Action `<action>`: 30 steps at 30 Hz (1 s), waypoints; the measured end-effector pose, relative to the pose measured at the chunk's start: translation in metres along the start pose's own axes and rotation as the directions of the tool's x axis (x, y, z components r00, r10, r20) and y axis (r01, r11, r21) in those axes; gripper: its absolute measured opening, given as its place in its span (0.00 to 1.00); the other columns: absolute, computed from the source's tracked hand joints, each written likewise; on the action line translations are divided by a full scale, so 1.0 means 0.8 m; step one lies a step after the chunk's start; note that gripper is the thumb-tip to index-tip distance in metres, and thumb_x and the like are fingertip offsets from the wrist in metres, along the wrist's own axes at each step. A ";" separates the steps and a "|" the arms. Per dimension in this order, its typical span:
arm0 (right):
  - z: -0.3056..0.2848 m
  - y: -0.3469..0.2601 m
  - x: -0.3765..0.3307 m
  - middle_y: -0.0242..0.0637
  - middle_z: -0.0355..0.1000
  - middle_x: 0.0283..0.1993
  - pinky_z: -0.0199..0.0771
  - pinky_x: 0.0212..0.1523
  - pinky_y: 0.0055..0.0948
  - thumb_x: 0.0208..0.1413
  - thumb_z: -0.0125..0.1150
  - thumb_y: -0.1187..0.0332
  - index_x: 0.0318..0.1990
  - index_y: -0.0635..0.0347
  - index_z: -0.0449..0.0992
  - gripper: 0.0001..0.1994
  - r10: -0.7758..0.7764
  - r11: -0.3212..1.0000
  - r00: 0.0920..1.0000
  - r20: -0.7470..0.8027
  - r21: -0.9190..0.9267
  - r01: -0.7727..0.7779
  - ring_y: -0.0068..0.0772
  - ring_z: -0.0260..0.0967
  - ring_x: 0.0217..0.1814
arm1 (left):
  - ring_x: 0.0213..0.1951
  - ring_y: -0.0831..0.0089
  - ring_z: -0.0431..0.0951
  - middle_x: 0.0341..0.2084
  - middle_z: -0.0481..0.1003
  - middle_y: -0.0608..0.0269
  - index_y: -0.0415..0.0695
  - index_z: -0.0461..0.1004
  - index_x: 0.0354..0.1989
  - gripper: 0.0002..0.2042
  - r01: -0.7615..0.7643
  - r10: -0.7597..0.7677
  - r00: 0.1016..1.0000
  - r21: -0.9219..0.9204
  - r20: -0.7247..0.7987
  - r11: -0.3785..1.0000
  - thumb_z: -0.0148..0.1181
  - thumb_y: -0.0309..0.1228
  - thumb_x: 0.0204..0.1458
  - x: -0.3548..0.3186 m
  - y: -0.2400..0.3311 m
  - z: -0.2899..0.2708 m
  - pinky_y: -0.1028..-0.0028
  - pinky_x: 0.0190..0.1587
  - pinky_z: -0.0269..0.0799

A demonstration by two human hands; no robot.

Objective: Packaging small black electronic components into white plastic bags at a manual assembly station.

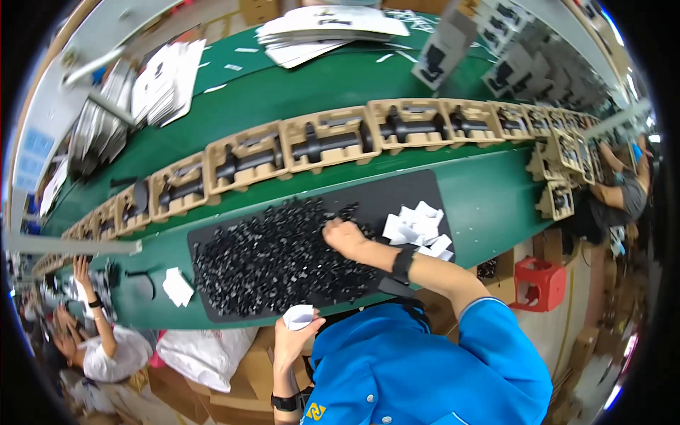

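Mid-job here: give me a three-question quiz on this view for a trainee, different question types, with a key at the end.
1. Open: What does the person's left hand hold?
2. True or false: The person's right hand is inside a brown tray.
3. Multiple choice: Where on the dark mat does the heap of white papers lie?
a) left end
b) middle
c) right end

Key:
1. White paper.
2. False: it is at the pile of small black parts.
3. c
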State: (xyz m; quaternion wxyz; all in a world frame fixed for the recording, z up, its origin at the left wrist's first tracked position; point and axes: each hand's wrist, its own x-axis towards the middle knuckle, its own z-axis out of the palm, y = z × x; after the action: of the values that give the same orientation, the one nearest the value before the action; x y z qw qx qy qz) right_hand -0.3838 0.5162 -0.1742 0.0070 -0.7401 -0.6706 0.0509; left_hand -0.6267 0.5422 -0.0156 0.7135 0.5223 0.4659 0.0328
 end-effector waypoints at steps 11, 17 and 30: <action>-0.154 0.047 -0.061 0.37 0.74 0.34 0.74 0.21 0.21 0.52 0.61 0.67 0.44 0.63 0.74 0.13 0.157 0.032 0.867 0.472 0.875 -0.482 0.23 0.74 0.28 | 0.33 0.80 0.76 0.30 0.78 0.65 0.38 0.77 0.36 0.12 -0.066 0.064 0.986 0.012 0.154 0.998 0.69 0.24 0.41 0.030 0.041 0.039 0.79 0.39 0.72; -0.332 0.025 -0.143 0.38 0.77 0.32 0.76 0.27 0.21 0.46 0.67 0.73 0.37 0.64 0.79 0.09 0.251 0.371 0.968 -0.014 0.925 -0.082 0.24 0.76 0.29 | 0.37 0.71 0.76 0.34 0.77 0.58 0.38 0.76 0.38 0.16 -0.362 0.264 0.880 0.196 0.395 0.911 0.69 0.29 0.40 0.043 0.104 0.090 0.74 0.42 0.71; -0.352 0.038 -0.211 0.31 0.70 0.27 0.70 0.18 0.24 0.43 0.58 0.70 0.53 0.49 0.71 0.24 -0.151 0.952 0.987 -0.049 0.263 0.159 0.26 0.71 0.22 | 0.36 0.67 0.75 0.31 0.77 0.61 0.40 0.78 0.33 0.15 -0.621 0.445 0.750 0.291 0.490 0.727 0.65 0.23 0.31 0.025 0.135 0.146 0.70 0.41 0.71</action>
State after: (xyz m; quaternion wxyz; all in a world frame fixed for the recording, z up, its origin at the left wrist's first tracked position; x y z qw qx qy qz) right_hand -0.3463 0.3621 0.1143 0.1195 -0.6781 -0.7136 0.1292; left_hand -0.4861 0.5183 0.0583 0.6133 0.7774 0.1364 0.0317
